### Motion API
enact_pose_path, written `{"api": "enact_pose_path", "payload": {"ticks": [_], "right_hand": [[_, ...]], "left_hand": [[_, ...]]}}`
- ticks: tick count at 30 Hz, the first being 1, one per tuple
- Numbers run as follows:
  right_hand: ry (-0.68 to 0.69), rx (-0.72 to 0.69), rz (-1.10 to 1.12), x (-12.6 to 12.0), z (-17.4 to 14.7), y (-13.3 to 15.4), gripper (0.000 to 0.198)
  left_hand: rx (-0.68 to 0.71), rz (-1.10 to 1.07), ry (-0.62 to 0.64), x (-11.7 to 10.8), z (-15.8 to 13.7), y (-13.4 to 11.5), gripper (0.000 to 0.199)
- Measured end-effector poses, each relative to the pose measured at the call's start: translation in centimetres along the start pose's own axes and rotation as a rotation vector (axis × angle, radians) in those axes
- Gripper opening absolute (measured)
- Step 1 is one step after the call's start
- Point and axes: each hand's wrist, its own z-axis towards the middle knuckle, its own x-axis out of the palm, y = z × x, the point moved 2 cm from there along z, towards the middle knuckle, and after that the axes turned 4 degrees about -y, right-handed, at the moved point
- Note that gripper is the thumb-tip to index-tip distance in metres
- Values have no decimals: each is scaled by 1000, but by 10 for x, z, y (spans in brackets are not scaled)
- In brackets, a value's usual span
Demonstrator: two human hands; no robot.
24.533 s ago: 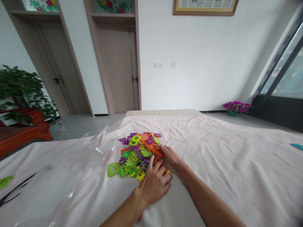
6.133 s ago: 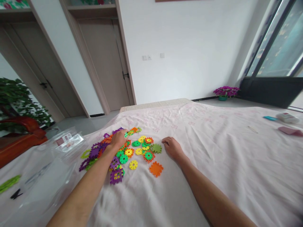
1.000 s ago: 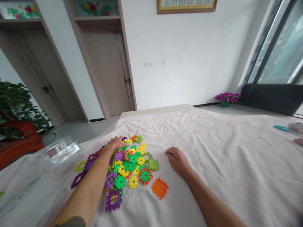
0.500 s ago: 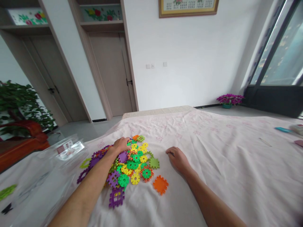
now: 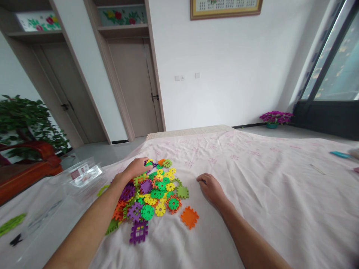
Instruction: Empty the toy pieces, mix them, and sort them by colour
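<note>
A heap of flat plastic interlocking pieces [image 5: 158,194] lies on the pale sheet [image 5: 246,179]. It holds notched discs in green and yellow, and square pieces in purple, orange and green. My left hand [image 5: 137,167] is at the far left edge of the heap, fingers curled round some interlocking pieces in purple, yellow and green; its fingertips are partly hidden. To the right of the heap, my right hand [image 5: 210,186] rests closed on the sheet, with a small dark spot at its fingers that I cannot make out. Nearest to it are a light green square [image 5: 183,192] and an orange square [image 5: 190,217].
A clear plastic package [image 5: 84,175] lies left of the heap. Nearby are a lime green piece [image 5: 12,223] and a small black piece [image 5: 16,240]. A blue object [image 5: 339,154] lies at the far right. A red wooden armchair [image 5: 42,160] stands at the left.
My left hand has moved slightly left and up at the heap's far edge, its forearm shifting left and uncovering orange and purple pieces. My right hand stays put. The view has turned slightly left.
</note>
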Motion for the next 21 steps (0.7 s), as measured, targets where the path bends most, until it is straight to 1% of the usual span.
{"api": "enact_pose_path", "payload": {"ticks": [4, 7, 11, 14, 17, 19, 21], "right_hand": [[-14, -5, 5, -1, 0, 1, 26], [-7, 2, 10, -1, 0, 1, 26], [-5, 2, 26, 0, 0, -1, 26], [-9, -3, 38, -1, 1, -1, 26], [-12, -4, 40, -1, 1, 0, 26], [-11, 1, 41, -2, 2, 1, 26], [-8, 11, 41, -3, 2, 2, 26]], "left_hand": [[-52, -141, -17, -16, 3, -4, 24], [-66, -215, 32, -18, 7, -4, 25], [-34, -279, 120, -16, 6, 0, 25], [-18, -408, 235, -18, 4, 3, 36], [-40, -510, 356, -20, 7, 5, 48], [-50, -557, 371, -18, 13, 7, 54], [-47, -517, 313, -10, 24, 9, 65]]}}
